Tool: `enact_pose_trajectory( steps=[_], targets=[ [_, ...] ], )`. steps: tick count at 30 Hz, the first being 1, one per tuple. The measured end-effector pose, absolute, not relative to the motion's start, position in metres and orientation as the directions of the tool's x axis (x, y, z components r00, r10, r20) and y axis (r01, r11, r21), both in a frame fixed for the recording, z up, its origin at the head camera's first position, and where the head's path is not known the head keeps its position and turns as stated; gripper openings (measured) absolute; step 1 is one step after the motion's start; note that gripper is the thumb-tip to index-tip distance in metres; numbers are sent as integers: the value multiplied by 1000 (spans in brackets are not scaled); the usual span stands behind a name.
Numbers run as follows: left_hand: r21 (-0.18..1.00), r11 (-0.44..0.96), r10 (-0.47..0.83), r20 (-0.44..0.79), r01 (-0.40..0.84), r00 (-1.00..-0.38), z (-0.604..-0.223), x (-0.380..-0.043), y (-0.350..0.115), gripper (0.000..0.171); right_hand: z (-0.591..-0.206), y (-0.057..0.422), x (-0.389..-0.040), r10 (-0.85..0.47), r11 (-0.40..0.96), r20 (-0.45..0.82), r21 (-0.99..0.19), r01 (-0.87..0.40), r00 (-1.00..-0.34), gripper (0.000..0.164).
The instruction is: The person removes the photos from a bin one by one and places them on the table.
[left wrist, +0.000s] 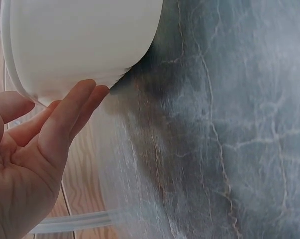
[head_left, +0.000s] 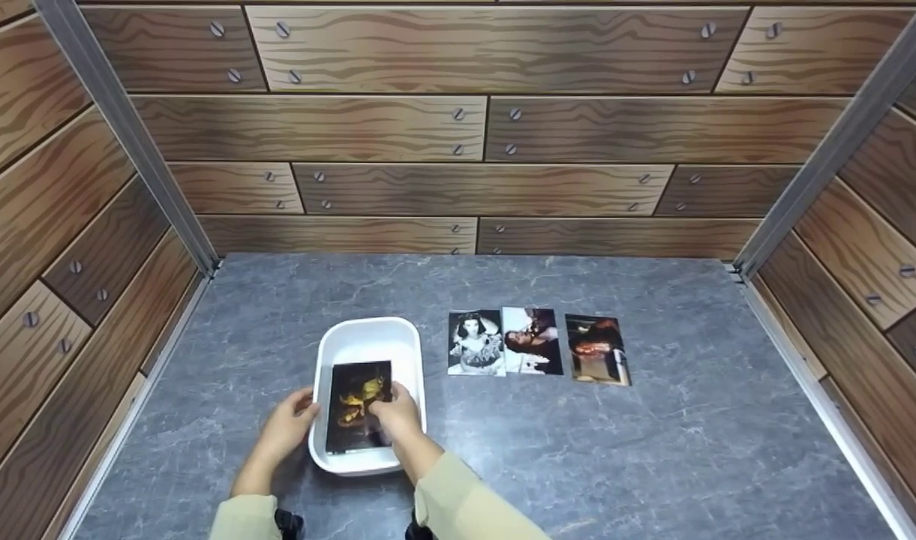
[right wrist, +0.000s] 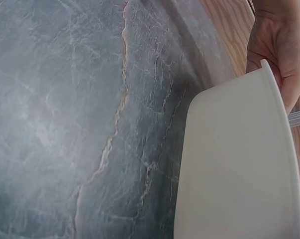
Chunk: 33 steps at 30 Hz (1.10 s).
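A white plastic tub (head_left: 367, 341) stands on the table with a dark photo print (head_left: 347, 375) of a yellowish subject inside it. My right hand (head_left: 401, 416) reaches over the tub's right rim and pinches the print's right edge, thumb on its face. At the left rim is my left hand (head_left: 289, 427); in the left wrist view its thumb lies at the rim and its fingers (left wrist: 72, 112) against the outer wall. The right wrist view shows the tub's side and my left hand beyond it; only a sliver of my right hand shows.
To the right of the tub lie three photo prints: a black-and-white portrait (head_left: 476, 345), a portrait with long dark hair (head_left: 533, 341), and a dark orange-toned print (head_left: 597, 349). The grey marbled table (head_left: 690, 420) is bounded by wood-patterned walls (head_left: 427, 127).
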<state>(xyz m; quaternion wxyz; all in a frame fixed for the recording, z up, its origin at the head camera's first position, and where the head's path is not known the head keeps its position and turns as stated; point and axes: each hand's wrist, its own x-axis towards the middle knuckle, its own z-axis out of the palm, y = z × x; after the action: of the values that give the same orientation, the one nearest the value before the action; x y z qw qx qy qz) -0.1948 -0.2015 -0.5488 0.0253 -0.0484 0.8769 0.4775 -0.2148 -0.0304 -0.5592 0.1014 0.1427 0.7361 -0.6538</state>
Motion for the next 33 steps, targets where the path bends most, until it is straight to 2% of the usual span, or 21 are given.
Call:
enact_pose_trajectory(
  steps=[6, 11, 19, 23, 27, 29, 31, 33],
  targets=[
    [838, 536, -61, -79, -99, -995, -548, -194, -201, 38, -554, -33, -213, 87, 115, -309, -941, 318, -947, 65],
    [851, 519, -61, -61, -84, -996, -548, -194, -202, 36, -554, -36, -210, 137, 105, -201, -971, 216, -970, 60],
    [855, 513, -57, -63, -83, -996, -549, -193, -203, 37, -557, -34, -210, 134, 90, -174, -978, 187, -976, 31],
    [846, 523, -62, -82, -102, -995, -549, -193, -203, 38, -554, -29, -218, 141, 48, -174, -982, 183, -975, 28],
    [842, 529, -59, -90, -108, -994, -550, -194, -202, 38, -591, -13, -249, 157, -57, -17, -998, 8, -987, 28],
    [845, 525, -55, -87, -103, -995, -550, -194, -202, 38, -595, 0, -258, 168, -109, 5, -994, -24, -986, 30],
    [848, 522, -54, -75, -93, -996, -551, -195, -202, 38, -583, 16, -258, 193, -147, 2, -989, -31, -981, 32],
    [848, 522, -57, -70, -89, -996, -550, -195, -202, 38, -545, 34, -243, 205, -178, -70, -983, 33, -976, 36]
  ],
)
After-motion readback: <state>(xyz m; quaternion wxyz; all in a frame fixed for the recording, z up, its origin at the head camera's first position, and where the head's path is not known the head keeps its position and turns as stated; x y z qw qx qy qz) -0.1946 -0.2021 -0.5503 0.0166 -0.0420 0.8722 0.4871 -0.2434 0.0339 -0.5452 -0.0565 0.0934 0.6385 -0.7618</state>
